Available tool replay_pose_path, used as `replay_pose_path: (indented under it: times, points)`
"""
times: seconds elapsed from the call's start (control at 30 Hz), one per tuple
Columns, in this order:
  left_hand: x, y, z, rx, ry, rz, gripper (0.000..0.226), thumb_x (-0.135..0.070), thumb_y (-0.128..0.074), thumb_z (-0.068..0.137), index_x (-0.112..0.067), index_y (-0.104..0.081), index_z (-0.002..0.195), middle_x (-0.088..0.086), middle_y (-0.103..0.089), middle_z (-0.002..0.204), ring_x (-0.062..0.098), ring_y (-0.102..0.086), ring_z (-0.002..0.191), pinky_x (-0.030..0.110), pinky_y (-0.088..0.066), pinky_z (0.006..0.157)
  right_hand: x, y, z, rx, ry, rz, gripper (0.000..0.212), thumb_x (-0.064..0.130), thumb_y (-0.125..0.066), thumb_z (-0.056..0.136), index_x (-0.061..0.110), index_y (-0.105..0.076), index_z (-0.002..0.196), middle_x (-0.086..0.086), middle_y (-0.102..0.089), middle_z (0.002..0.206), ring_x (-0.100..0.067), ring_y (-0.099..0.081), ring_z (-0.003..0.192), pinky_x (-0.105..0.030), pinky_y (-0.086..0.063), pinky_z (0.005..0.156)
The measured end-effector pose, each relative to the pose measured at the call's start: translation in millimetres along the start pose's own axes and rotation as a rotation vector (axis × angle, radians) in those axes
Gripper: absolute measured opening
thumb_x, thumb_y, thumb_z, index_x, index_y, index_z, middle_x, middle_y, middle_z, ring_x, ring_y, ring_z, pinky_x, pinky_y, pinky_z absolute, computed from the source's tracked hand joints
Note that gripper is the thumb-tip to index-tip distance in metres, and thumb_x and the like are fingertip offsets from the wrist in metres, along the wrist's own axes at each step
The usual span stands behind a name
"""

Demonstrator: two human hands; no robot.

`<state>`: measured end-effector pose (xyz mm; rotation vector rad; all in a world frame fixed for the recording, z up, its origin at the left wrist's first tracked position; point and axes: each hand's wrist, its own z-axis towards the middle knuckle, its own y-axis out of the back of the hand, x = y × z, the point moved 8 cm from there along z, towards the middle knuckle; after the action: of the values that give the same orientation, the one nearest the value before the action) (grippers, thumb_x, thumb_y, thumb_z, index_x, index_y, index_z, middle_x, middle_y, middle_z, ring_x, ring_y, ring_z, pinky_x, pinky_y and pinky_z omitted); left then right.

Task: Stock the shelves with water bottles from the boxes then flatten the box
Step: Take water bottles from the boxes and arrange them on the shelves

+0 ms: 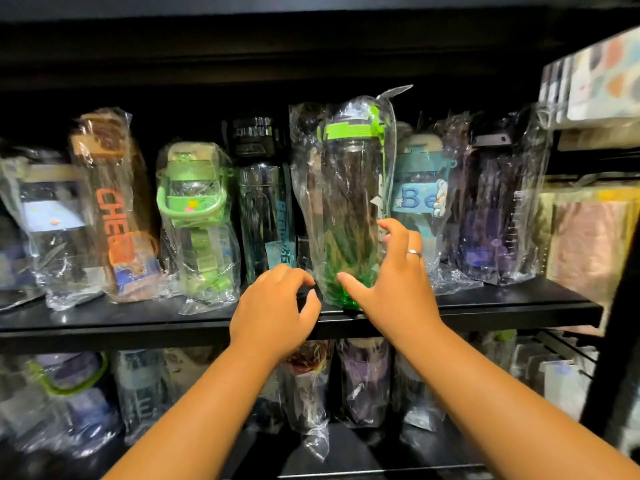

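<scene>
Green-lidded bottle (349, 209) in clear wrap stands upright at the shelf (502, 303) front edge, between both hands: right hand (391, 282) fingers spread at its lower right side, gripping nothing; left hand (277, 313) fingers curled beside its base, hold unclear.

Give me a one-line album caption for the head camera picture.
Right hand curved around a bagged green-lidded bottle upright on the black shelf, left hand curled beside its base, wrapped bottles either side.
</scene>
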<state>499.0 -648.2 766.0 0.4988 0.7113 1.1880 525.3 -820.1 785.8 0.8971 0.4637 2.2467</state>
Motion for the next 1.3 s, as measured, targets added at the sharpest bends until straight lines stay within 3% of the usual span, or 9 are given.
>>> replay_pose_path:
  times: [0.3,0.67,0.9,1.0,1.07,1.13,1.2,1.3]
  points:
    - [-1.1,-3.5,-0.5,0.043,0.016,0.038,0.022,-0.041,-0.05,0.096,-0.031,-0.063,0.111,-0.013,-0.06,0.109,0.011,-0.056,0.104,0.029,-0.046,0.076,3.0,-19.5,20.7,0.018,-0.044,-0.067,0.071,0.048,-0.078,0.078,0.013,-0.034,0.121,-0.009,-0.037,0.122,-0.035,-0.052,0.106,-0.045,-0.051,0.082]
    - [-1.4,-2.6,-1.8,0.055,0.025,0.025,0.018,-0.041,-0.051,0.095,-0.033,-0.063,0.105,-0.014,-0.06,0.104,0.01,-0.057,0.099,0.033,-0.05,0.077,2.7,-46.2,40.7,0.052,-0.083,-0.178,0.071,0.051,-0.072,0.083,0.009,-0.035,0.125,-0.015,-0.036,0.125,-0.04,-0.056,0.1,-0.042,-0.049,0.071]
    - [0.5,-3.7,-1.3,0.043,0.015,0.034,0.022,-0.041,-0.05,0.096,-0.031,-0.063,0.11,-0.013,-0.062,0.106,0.012,-0.059,0.1,0.036,-0.052,0.076,1.9,-37.1,27.5,0.071,-0.085,-0.115,0.061,0.053,-0.068,0.085,0.013,-0.04,0.121,-0.009,-0.037,0.125,-0.035,-0.057,0.1,-0.045,-0.052,0.079]
    - [-6.5,-0.5,-10.2,-0.027,-0.072,0.042,0.026,-0.037,-0.05,0.096,-0.024,-0.065,0.114,-0.007,-0.067,0.103,0.019,-0.064,0.095,0.035,-0.052,0.072,1.7,-20.8,-6.0,0.045,-0.01,-0.118,0.053,0.051,-0.062,0.089,0.016,-0.045,0.126,-0.006,-0.04,0.132,-0.03,-0.05,0.114,-0.045,-0.05,0.088]
    - [-16.9,0.2,-28.5,-0.092,-0.161,0.012,0.032,-0.038,-0.048,0.092,-0.019,-0.066,0.111,-0.003,-0.069,0.104,0.024,-0.066,0.094,0.038,-0.048,0.079,-3.1,-7.1,-39.6,0.002,0.021,-0.133,0.056,0.054,-0.055,0.089,0.016,-0.048,0.13,-0.006,-0.042,0.138,-0.03,-0.041,0.128,-0.047,-0.044,0.101]
    - [-26.4,-10.1,-58.6,-0.12,-0.209,-0.02,0.039,-0.039,-0.049,0.09,-0.017,-0.063,0.119,0.002,-0.065,0.125,0.027,-0.06,0.117,0.043,-0.038,0.102,-13.4,0.5,-79.9,-0.034,0.053,-0.17,0.058,0.056,-0.048,0.089,0.016,-0.05,0.132,-0.007,-0.041,0.145,-0.031,-0.03,0.141,-0.052,-0.032,0.114]
    - [-33.7,-23.8,-92.8,-0.125,-0.22,-0.041,0.047,-0.038,-0.053,0.089,-0.016,-0.055,0.13,0.008,-0.048,0.148,0.029,-0.04,0.141,0.046,-0.02,0.118,-28.7,-1.4,-124.8,-0.003,0.068,-0.214,0.057,0.053,-0.047,0.089,0.019,-0.046,0.134,-0.007,-0.036,0.151,-0.031,-0.02,0.148,-0.056,-0.021,0.118]
    - [-39.5,-59.9,-143.7,-0.059,-0.232,-0.088,0.055,-0.032,-0.063,0.084,-0.012,-0.052,0.134,0.013,-0.041,0.154,0.032,-0.034,0.145,0.052,-0.022,0.118,-63.8,-13.8,-193.8,0.126,0.01,-0.301,0.056,0.05,-0.054,0.089,0.02,-0.045,0.136,-0.008,-0.034,0.154,-0.033,-0.019,0.149,-0.06,-0.02,0.117]
